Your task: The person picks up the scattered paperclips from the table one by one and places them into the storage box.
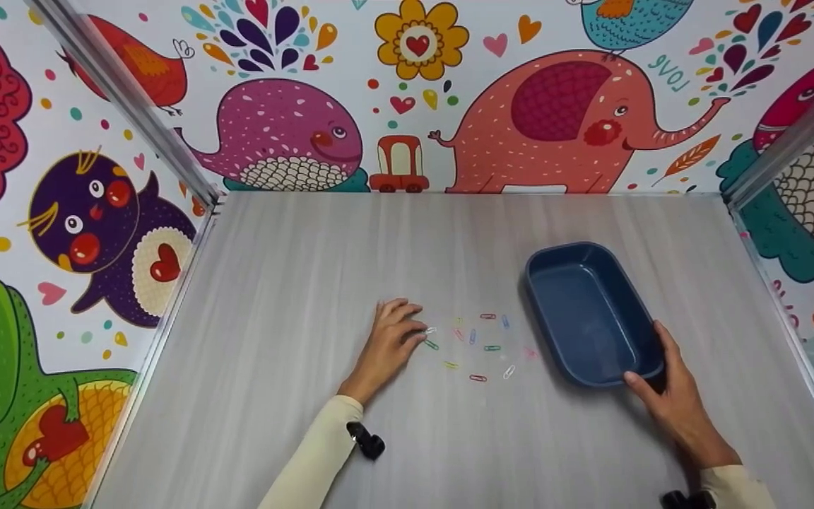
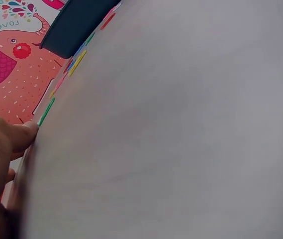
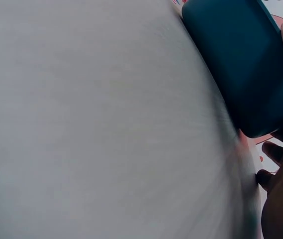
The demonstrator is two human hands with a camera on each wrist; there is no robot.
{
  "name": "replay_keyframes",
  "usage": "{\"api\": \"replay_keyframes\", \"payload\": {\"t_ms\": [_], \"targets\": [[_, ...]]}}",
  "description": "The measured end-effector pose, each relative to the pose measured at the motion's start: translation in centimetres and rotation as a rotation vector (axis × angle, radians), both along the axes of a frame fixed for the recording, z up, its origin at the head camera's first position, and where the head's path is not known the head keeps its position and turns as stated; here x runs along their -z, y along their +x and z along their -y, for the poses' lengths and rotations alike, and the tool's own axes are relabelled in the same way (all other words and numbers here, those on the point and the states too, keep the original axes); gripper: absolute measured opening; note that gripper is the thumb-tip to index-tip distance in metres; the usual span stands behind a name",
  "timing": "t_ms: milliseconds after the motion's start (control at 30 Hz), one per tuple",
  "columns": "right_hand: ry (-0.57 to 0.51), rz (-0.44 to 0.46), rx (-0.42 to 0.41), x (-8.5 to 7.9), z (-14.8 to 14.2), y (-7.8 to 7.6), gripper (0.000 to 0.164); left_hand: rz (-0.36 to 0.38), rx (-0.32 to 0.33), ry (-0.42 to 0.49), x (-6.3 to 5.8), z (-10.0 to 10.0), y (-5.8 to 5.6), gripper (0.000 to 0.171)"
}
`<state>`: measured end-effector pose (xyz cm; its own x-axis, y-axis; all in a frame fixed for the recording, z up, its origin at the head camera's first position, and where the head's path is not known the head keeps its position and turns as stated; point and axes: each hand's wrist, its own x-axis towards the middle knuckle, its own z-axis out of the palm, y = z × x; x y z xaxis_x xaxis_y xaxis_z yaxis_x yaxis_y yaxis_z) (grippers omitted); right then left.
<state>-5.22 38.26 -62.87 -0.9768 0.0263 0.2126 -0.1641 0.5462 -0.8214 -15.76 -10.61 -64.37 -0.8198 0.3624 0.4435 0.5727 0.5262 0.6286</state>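
My left hand (image 1: 389,343) is low over the table at the left edge of a loose scatter of coloured paper clips. Its thumb and fingertips are right at a white paper clip (image 1: 431,330), with a small gap between them. A green paper clip (image 1: 432,345) lies just beside the thumb. On the right, my right hand (image 1: 675,399) grips the near right corner of a dark blue rectangular tub (image 1: 548,314), thumb at the rim and fingers round the outside. The tub's inside shows no contents. In the right wrist view, the tub's outer wall (image 3: 240,64) appears beside the thumb.
Between hand and tub lie several more clips, among them a red clip (image 1: 478,378), a yellow clip (image 1: 451,365) and a pink clip (image 1: 530,352) near the tub. Cartoon-printed panels (image 1: 407,106) enclose the grey table (image 1: 308,283) at back and sides.
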Motion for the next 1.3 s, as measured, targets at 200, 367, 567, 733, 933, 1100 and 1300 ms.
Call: {"api": "replay_keyframes", "payload": {"t_ms": [200,367,567,733,933,1100,1300], "targets": [[0.002,-0.001,-0.002,0.02,-0.04,0.05,0.102,0.003,-0.028,0.022,-0.03,-0.06,0.21,0.003],[0.013,-0.012,0.011,-0.13,0.04,0.14,0.102,0.003,-0.035,0.018,-0.28,-0.2,0.26,0.003],[0.009,-0.039,0.012,-0.36,0.16,0.11,0.102,0.001,-0.035,0.006,-0.46,-0.33,0.29,0.005],[0.022,-0.023,0.014,-0.39,0.15,0.12,0.102,-0.012,-0.05,-0.004,-0.3,-0.4,0.25,0.005],[0.026,-0.008,0.012,-0.4,0.13,0.17,0.101,-0.033,-0.057,-0.008,-0.22,-0.38,0.22,0.005],[0.022,0.006,0.006,-0.32,0.12,0.19,0.101,-0.047,-0.056,-0.005,-0.01,-0.32,0.17,0.005],[0.025,0.012,0.005,-0.21,0.2,0.07,0.101,-0.031,-0.048,0.005,-0.17,-0.23,0.2,0.005]]}}
